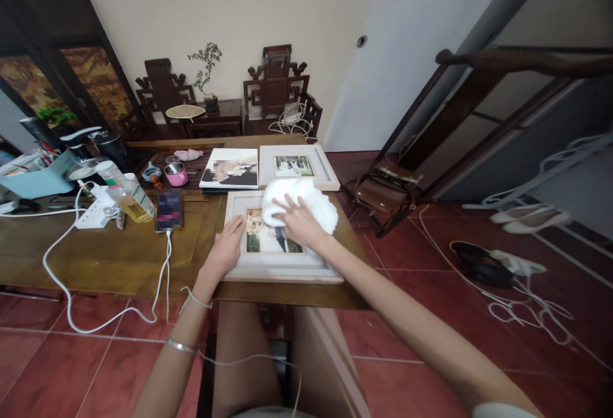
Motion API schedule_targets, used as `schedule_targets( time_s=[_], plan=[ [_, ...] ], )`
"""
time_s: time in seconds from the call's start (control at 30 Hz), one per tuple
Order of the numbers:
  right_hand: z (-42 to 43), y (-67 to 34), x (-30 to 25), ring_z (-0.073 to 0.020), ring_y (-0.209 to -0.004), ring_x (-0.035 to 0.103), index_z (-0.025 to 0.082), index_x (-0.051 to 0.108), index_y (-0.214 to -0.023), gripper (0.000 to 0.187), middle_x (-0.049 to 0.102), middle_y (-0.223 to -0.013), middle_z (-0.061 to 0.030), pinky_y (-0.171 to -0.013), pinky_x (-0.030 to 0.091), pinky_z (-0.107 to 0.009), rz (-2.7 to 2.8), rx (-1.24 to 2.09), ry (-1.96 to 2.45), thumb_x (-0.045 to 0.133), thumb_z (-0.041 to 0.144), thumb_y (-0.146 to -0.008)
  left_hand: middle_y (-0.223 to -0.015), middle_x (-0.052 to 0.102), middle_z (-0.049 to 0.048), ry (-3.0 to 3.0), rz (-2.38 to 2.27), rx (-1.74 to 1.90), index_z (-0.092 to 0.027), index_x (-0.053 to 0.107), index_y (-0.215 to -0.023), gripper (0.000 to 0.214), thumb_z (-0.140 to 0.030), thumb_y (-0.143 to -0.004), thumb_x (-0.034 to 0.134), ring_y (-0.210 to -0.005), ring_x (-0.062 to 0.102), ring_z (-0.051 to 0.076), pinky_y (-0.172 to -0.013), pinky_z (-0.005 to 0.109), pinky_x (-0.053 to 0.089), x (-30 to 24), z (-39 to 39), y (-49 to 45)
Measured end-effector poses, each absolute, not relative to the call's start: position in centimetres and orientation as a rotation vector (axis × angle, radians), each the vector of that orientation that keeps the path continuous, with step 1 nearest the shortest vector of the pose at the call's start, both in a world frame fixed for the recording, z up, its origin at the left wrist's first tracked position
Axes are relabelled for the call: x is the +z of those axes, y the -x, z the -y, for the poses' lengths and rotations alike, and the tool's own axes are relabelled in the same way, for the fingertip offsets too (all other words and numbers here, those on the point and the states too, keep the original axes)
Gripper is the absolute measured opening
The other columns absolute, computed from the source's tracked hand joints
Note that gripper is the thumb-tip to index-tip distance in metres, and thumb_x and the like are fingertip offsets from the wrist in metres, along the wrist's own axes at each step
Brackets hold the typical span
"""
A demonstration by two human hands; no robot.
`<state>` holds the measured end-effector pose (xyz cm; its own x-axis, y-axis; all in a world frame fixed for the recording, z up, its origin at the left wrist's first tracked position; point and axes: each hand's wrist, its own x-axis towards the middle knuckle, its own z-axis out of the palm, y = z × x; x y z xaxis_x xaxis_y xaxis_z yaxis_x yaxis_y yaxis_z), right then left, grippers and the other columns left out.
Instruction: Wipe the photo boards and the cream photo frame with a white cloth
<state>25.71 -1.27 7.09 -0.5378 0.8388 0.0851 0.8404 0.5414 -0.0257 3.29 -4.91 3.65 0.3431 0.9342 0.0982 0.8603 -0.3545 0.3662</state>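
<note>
A white picture frame [282,276] lies flat near the front edge of the wooden table, a small photo [256,242] at its middle. My left hand [227,249] grips the frame's left side, fingers over the rim. With my right hand [302,225] I press a bunched white cloth [324,207] onto the frame; its fingers rest over the cloth, which hides the upper right of the photo. Just behind lies a second white frame [328,172] with a photo of its own. To its left is a flat white-and-black picture panel [230,168].
On the table's left are a phone [168,210] on a charging cable, a bottle of yellowish liquid [136,204], a power strip [96,209], a pink cup [176,175] and a light blue box [43,175]. A white cable hangs over the front edge. Wooden chairs [278,83] stand behind.
</note>
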Motion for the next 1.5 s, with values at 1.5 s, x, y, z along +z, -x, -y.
schedule_targets(
  time_s=[1.5],
  plan=[
    [13.1, -28.1, 10.6, -0.0382, -0.137, 0.024, 0.017, 0.069, -0.11, 0.057, 0.039, -0.146, -0.0065, -0.106, 0.027, -0.061, 2.862, 0.296, 1.548, 0.042, -0.004, -0.064, -0.142, 0.044, 0.0141, -2.257, -1.407, 1.029, -0.013, 0.049, -0.13, 0.048, -0.004, -0.085, 0.036, -0.138, 0.031, 0.023, -0.115, 0.046, 0.028, 1.8, 4.7, -2.9]
  ],
)
